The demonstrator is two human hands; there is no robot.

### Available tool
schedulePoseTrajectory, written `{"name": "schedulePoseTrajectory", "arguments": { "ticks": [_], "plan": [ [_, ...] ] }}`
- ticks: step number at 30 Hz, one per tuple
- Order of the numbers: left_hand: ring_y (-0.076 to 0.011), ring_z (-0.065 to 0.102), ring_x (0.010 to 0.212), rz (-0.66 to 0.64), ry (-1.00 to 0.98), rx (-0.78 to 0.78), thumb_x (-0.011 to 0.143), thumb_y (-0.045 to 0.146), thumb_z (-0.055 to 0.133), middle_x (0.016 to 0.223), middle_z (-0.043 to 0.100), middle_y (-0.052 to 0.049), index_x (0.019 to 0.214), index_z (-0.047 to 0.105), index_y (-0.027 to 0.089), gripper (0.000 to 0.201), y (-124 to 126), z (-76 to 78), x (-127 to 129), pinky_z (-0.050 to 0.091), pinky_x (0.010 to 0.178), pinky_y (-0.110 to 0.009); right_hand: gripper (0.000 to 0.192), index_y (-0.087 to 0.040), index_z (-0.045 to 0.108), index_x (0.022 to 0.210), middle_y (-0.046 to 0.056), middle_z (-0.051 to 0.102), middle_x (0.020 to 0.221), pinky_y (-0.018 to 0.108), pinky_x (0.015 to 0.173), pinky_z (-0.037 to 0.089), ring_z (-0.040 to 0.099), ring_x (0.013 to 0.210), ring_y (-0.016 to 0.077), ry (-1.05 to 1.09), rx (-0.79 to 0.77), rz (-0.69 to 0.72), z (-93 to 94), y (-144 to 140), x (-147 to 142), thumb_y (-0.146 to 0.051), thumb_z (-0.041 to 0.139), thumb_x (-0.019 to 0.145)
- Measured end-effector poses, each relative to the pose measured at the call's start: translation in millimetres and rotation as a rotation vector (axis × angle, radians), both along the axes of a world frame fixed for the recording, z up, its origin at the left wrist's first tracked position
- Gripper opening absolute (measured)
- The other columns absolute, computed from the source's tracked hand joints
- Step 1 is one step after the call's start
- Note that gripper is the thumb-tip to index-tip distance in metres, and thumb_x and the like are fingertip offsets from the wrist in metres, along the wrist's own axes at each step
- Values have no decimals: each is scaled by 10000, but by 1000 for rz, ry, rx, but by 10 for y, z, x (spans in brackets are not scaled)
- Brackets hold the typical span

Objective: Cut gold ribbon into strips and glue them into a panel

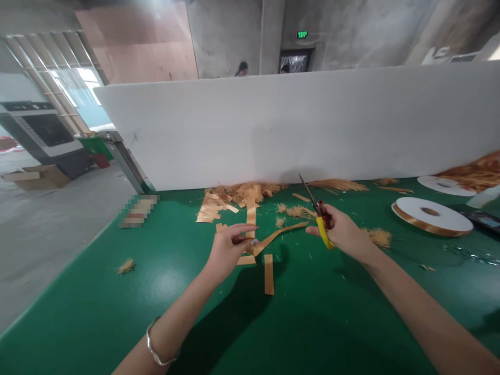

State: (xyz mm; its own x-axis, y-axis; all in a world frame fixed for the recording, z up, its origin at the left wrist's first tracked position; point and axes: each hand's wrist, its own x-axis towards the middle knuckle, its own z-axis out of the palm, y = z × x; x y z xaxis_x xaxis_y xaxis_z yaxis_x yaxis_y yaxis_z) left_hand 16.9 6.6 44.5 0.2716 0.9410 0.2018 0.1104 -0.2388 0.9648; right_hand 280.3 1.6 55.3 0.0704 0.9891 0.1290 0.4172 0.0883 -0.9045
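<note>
Head view: left hand point(228, 245) pinches one end of an orange ribbon strip point(279, 233) between thumb and fingers, just above the green table point(97, 312). Strip runs right and slightly up toward the right hand point(341, 232); its held end is hidden under the fingers. Right hand is closed around scissors point(316, 211), yellow handle in the palm, blades pointing up and away. Blades are thin and dark at this size, can't tell if they're parted. Strip's far end sits just beside the right hand, below the blades, not between them.

Cut strips point(269, 273) lie on the table near the left hand, more stacked behind at point(213, 208). Frayed thread heap point(250, 191) sits against the white panel point(292, 125). Ribbon reel point(432, 214) lies flat well to the right; a second reel point(443, 185) is partly covered by loose ribbon. Dark flat item at the right edge is cut off, unidentifiable. Patch at left of the table is pixelated. Bracelet point(158, 351) on left wrist.
</note>
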Motion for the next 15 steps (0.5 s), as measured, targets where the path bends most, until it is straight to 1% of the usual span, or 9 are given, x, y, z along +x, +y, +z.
{"name": "schedulePoseTrajectory", "arguments": {
  "ticks": [3, 5, 7, 9, 12, 15],
  "plan": [
    [-185, 696, 752, 21, 35, 17, 690, 210, 715, 1080, 658, -88, 926, 693, 152, 244, 7, 28, -21, 597, 691, -293, 621, -203, 426, 876, -19, 404, 765, 255, 531, 375, 423, 618, 128, -222, 74, -118, -47, 11, -5, -538, 775, 487],
    [-200, 699, 766, 22, 42, 21, 695, 220, 715, 1096, 654, -91, 926, 692, 154, 242, 13, 39, -34, 597, 704, -304, 581, -204, 429, 869, -6, 431, 765, 258, 514, 368, 437, 616, 140, -333, 123, -141, -42, 0, 3, -538, 752, 520],
    [-216, 700, 779, 21, 50, 32, 691, 231, 718, 1102, 651, -93, 925, 692, 159, 247, 23, 36, -49, 600, 698, -312, 454, -204, 468, 839, 6, 477, 738, 258, 511, 365, 452, 603, 146, -426, 136, -79, -10, -23, 28, -527, 693, 613],
    [-224, 701, 788, 12, 52, 37, 691, 234, 711, 1111, 643, -95, 933, 692, 162, 253, 36, 22, -67, 602, 696, -313, 345, -202, 525, 817, 22, 533, 725, 256, 510, 361, 476, 594, 153, -526, 121, 26, 35, -56, 63, -501, 637, 685],
    [-217, 703, 774, 4, 47, 46, 690, 237, 706, 1110, 639, -90, 936, 693, 166, 256, 56, -1, -96, 602, 709, -317, 298, -198, 589, 765, 38, 588, 687, 251, 478, 325, 497, 562, 162, -715, 83, 170, 93, -111, 98, -488, 613, 703],
    [-203, 703, 738, -1, 60, 52, 675, 248, 722, 1086, 656, -86, 928, 696, 172, 265, 64, 3, -128, 604, 713, -328, 319, -199, 571, 625, 32, 574, 575, 252, 451, 268, 464, 489, 151, -853, 43, 290, 117, -160, 74, -501, 575, 726]
  ]
}}
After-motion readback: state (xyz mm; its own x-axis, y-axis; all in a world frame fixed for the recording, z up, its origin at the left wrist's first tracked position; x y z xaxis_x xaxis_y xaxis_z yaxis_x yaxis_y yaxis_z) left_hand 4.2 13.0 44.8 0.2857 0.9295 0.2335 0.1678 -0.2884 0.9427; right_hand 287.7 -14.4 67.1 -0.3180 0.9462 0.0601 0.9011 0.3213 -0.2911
